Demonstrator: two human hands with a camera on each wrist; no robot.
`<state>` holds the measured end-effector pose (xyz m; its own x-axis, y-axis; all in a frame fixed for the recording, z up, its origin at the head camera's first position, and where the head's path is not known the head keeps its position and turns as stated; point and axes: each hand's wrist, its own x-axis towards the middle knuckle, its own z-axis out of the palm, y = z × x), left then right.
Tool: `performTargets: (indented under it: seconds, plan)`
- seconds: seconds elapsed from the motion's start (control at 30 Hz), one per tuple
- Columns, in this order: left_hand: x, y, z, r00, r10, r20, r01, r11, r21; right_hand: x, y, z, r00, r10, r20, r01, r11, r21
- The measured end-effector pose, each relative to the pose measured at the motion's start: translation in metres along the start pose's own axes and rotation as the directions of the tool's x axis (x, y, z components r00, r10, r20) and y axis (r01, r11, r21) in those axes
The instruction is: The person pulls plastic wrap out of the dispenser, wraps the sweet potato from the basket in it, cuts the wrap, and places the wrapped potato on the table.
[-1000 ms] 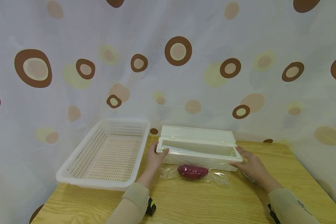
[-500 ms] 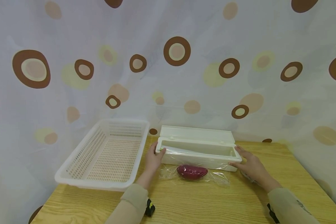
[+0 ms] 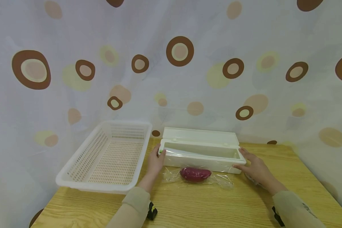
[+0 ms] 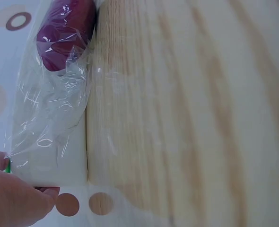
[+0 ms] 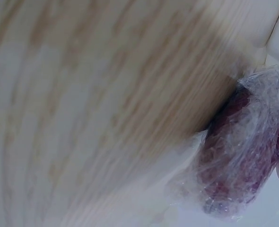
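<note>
A long white cling film dispenser (image 3: 205,164) stands on the table with its lid (image 3: 200,135) raised at the back. My left hand (image 3: 155,162) grips its left end, the thumb on the front top edge by a small green slider (image 3: 161,151). At the other end my right hand (image 3: 257,171) holds the corner between thumb and fingers. Before the box a purple sweet potato (image 3: 195,174) lies on clear film (image 4: 54,101), which also covers the box's front. A second purple piece (image 5: 239,146), wrapped in film, lies by the right hand, mostly hidden beneath it in the head view.
A white plastic basket (image 3: 136,186) with slotted walls stands left of the dispenser, close to my left forearm. The wooden table (image 3: 205,209) ends at a patterned curtain (image 3: 205,82) behind the box.
My left thumb has slid left along the dispenser's front edge, and the green slider now sits at the left end. The right hand, box and sweet potato have stayed in place.
</note>
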<state>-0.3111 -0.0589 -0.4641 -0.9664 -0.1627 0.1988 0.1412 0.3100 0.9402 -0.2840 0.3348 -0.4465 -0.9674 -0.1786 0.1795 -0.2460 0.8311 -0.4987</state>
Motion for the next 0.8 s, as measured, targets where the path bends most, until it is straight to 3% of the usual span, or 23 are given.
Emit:
performTargets:
  seconds: [0.27,0.8]
  plan:
    - [-0.0010,0.0000,-0.0010,1.000,0.030,0.000,-0.030,0.998,0.058,0.0005,0.0010,-0.0008,1.000,-0.001,0.011,0.001,1.000,-0.001]
    - [0.0005,0.0027,-0.0016,0.999,-0.030,0.018,0.030,0.999,0.015,-0.0001,0.0053,-0.0060,0.995,-0.086,0.041,0.087,0.996,-0.006]
